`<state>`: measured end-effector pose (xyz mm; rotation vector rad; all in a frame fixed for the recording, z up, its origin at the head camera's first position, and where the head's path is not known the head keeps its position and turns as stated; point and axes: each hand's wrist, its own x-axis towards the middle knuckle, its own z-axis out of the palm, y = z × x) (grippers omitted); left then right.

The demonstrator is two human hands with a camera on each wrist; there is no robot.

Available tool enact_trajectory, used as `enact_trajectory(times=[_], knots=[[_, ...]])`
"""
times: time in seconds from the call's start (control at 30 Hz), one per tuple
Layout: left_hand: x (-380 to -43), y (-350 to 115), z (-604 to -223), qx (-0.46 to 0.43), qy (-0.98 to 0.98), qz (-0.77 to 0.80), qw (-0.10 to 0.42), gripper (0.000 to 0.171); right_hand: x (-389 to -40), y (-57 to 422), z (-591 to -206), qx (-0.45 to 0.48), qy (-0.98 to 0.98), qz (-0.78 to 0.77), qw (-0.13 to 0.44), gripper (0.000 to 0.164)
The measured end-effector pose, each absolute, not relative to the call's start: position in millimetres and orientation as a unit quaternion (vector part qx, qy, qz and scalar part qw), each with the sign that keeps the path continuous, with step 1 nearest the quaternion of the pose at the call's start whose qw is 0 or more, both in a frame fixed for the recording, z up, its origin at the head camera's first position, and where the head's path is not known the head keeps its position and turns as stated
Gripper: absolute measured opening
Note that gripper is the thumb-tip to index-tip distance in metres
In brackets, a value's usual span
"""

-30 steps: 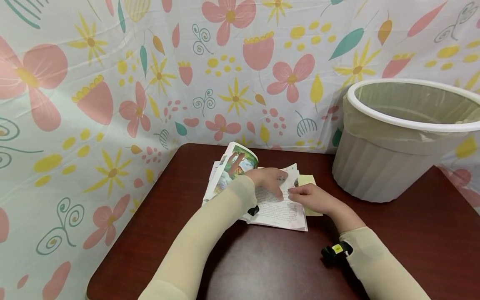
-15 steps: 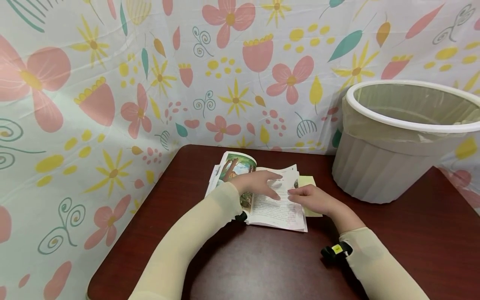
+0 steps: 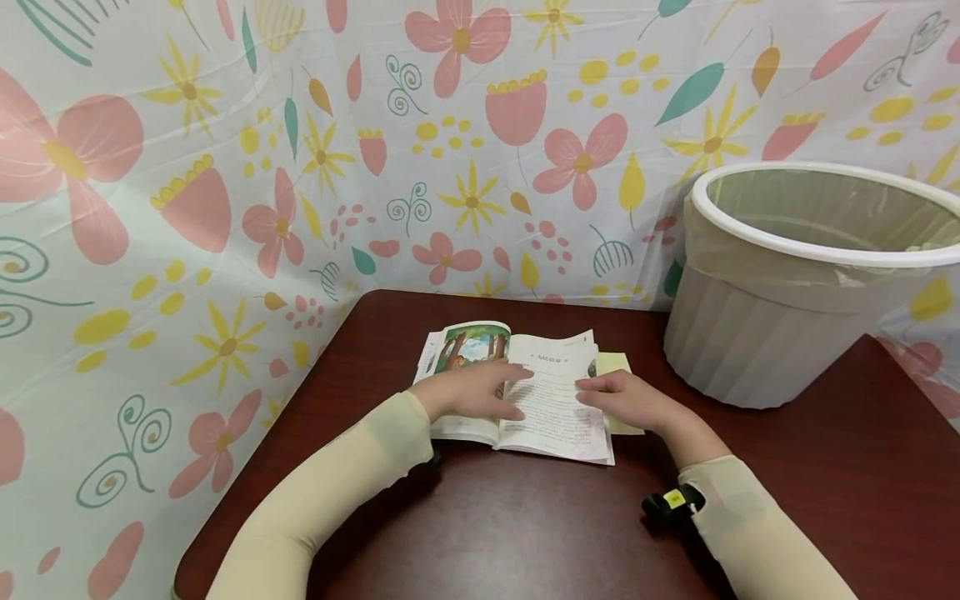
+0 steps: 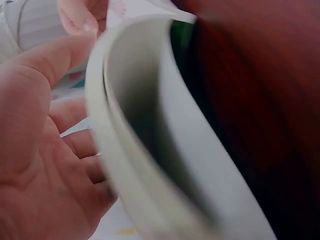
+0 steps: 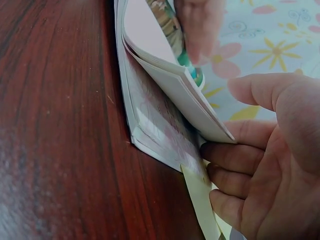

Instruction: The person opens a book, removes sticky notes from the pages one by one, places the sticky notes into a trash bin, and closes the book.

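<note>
An open book (image 3: 558,429) lies on the table, with a coloured forest picture (image 3: 474,343) on its left page and printed text on its right page. Over the left page and the fold is my left hand (image 3: 472,389), its fingers spread. The left wrist view shows this hand's palm (image 4: 40,165) beside the curved pages (image 4: 135,65). At the book's right edge rests my right hand (image 3: 626,397). In the right wrist view its fingers (image 5: 235,159) lie against a raised bundle of pages (image 5: 175,82), while the thumb stands apart. Pale yellow paper (image 3: 615,362) sticks out from beneath the book.
A large grey bin (image 3: 742,333) with a white rim and a plastic liner stands on the table at the right. Flower-printed cloth (image 3: 480,183) hangs behind and to the left. The dark red table (image 3: 510,525) extends in front of the book.
My left hand has moved left, from the right page towards the left one. The left pages, which stood up curled, lie lower. My right hand has stayed at the right edge.
</note>
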<state>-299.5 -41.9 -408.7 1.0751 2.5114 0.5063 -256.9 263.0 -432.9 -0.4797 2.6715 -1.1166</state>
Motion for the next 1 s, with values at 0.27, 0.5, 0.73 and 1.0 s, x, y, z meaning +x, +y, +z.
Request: enact_trajectory(times=[0.27, 0.5, 0.73, 1.0], knots=[[-287, -72, -419, 0.4, 0.892, 0.15, 0.149, 0.072, -259, 264, -434, -0.15, 0.906, -0.382, 0.107, 0.059], [-280, -84, -426, 0.393, 0.902, 0.122, 0.134, 0.075, -259, 267, -436, -0.149, 0.904, -0.387, 0.103, 0.058], [-274, -81, -431, 0.387, 0.907, 0.1, 0.135, 0.087, -260, 269, -437, -0.141, 0.898, -0.406, 0.094, 0.058], [-275, -77, -430, 0.382, 0.91, 0.088, 0.134, 0.088, -261, 280, -434, -0.143, 0.882, -0.438, 0.095, 0.059]])
